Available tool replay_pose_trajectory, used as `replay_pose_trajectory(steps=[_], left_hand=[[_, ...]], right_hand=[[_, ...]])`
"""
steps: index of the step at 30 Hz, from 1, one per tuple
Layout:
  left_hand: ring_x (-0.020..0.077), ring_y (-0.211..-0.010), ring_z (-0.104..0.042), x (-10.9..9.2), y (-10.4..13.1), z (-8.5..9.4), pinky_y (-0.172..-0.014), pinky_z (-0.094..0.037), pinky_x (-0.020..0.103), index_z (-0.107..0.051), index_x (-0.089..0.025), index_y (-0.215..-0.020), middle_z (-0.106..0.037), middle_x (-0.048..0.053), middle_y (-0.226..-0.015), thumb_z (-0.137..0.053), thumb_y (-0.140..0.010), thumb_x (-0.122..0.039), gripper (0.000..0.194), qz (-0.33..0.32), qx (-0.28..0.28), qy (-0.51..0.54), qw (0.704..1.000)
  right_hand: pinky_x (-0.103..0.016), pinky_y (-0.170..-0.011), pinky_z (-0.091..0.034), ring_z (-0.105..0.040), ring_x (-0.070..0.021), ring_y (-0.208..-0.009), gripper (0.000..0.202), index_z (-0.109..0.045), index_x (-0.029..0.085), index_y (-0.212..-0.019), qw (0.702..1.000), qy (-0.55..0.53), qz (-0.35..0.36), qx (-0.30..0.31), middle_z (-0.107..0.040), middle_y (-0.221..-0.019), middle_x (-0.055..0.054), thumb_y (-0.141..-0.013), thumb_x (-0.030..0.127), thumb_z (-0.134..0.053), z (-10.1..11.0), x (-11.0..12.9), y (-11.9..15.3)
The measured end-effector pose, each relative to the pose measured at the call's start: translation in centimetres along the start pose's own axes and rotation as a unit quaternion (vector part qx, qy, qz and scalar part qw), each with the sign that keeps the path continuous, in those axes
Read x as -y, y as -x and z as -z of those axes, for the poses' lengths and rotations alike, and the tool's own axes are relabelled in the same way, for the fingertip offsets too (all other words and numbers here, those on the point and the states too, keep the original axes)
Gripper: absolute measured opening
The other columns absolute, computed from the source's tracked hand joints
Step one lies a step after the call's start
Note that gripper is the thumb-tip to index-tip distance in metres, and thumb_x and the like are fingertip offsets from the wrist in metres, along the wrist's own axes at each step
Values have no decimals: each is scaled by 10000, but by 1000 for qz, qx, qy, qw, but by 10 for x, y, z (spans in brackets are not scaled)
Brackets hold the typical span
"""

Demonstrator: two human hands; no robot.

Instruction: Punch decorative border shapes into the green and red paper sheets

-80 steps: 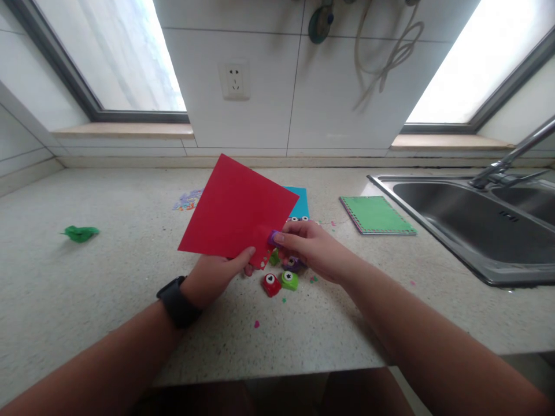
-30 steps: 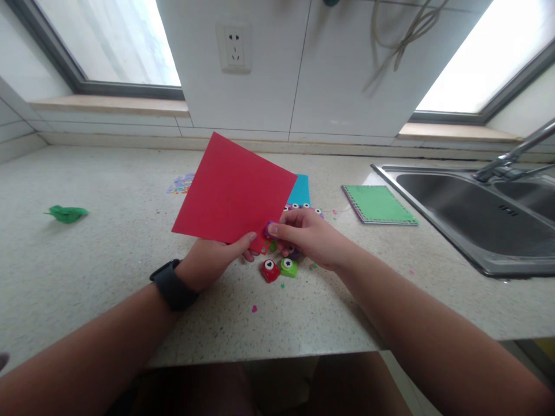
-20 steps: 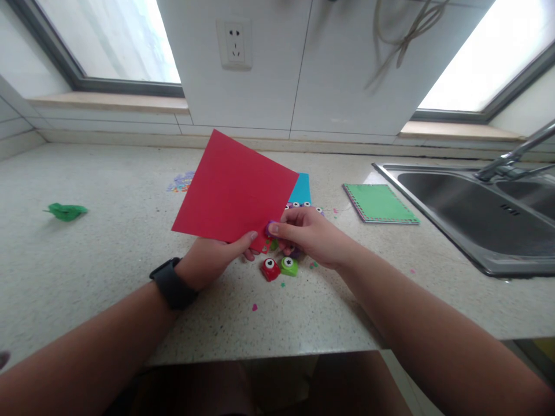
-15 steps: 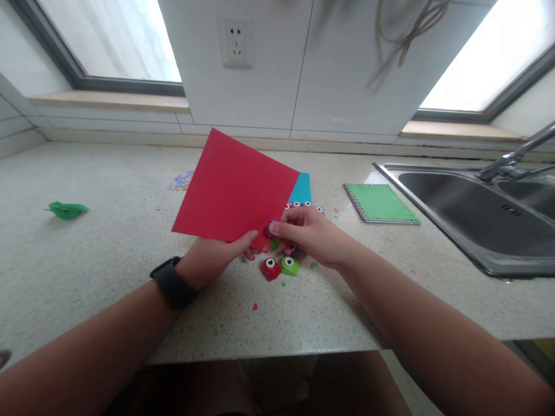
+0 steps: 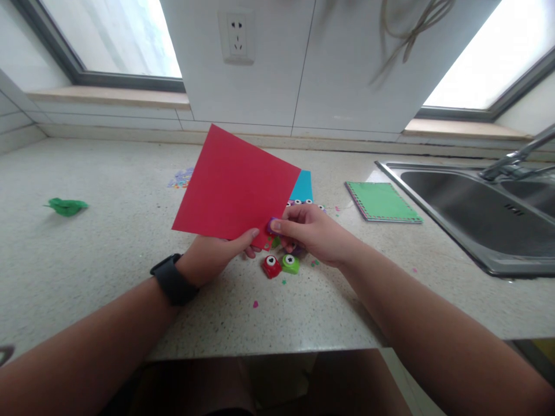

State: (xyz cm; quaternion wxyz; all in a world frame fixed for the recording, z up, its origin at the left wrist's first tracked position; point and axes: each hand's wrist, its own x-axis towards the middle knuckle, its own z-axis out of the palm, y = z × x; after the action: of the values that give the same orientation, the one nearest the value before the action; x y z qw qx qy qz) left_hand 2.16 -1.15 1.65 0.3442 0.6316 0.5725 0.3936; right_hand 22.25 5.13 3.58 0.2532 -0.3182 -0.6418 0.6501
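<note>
A square sheet of red paper [image 5: 236, 185] is tilted up above the counter. My left hand [image 5: 219, 254] grips its lower edge, thumb on top and fingers beneath. My right hand [image 5: 310, 231] is closed on a small purple craft punch [image 5: 274, 225] at the sheet's lower right edge, with the thumb pressed on it. Small holes show in the paper near that corner. Below the hands, a red craft punch [image 5: 272, 266] with a heart mark and a green craft punch [image 5: 290, 264] with a flower or star mark lie side by side. More punches are partly hidden behind my right hand.
Blue paper [image 5: 303, 185] lies behind the red sheet. A stack of green paper [image 5: 384, 201] is beside the steel sink [image 5: 446, 196]. Crumpled green material [image 5: 67, 206] rests at the left, pale paper bits [image 5: 180, 178] farther back. Cut-out shapes [image 5: 255, 304] are scattered on the counter.
The view has shifted very slightly. Both hands, the red paper and the purple punch keep almost the same position.
</note>
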Motion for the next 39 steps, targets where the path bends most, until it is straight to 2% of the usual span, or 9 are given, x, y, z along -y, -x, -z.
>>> replay_pose_trajectory(steps=[5,14,21,34,39], left_hand=[[210,-633,-715,3,0,-1,-754,-609,350,-674,-222,-631,-741,34,-622,-599,-872,-373,294,0,-8,11,1000],[208,-664,-712,5,0,-2,-883,-577,374,-680,-219,-640,-745,31,-632,-621,-870,-381,288,5,-23,6,1000],[218,-690,-723,5,0,-2,-894,-571,391,-685,-206,-665,-750,39,-648,-621,-878,-383,284,1,-18,-2,1000],[241,-752,-747,2,2,-2,-973,-548,427,-697,-199,-726,-766,46,-688,-616,-872,-379,246,10,-17,1,1000],[233,-706,-735,8,1,-1,-954,-552,418,-691,-224,-721,-756,28,-664,-651,-845,-407,224,-1,-21,14,1000]], right_hand=[[-233,-451,-383,-499,-89,-484,375,-626,170,-709,1000,-2,-12,-12,-574,-563,20,-763,497,-800,-1,1,1],[-232,-446,-373,-497,-90,-482,380,-624,169,-717,1000,2,-11,-11,-576,-561,17,-761,501,-804,0,1,0],[-220,-430,-364,-502,-87,-473,390,-618,163,-715,1000,3,-14,-12,-578,-552,19,-760,503,-803,0,1,0],[-196,-431,-348,-498,-77,-484,313,-619,170,-705,1000,0,15,3,-583,-559,39,-829,421,-759,-1,4,2],[-207,-428,-351,-481,-77,-466,340,-607,165,-721,1000,-8,26,11,-570,-544,43,-800,438,-794,0,1,2]])
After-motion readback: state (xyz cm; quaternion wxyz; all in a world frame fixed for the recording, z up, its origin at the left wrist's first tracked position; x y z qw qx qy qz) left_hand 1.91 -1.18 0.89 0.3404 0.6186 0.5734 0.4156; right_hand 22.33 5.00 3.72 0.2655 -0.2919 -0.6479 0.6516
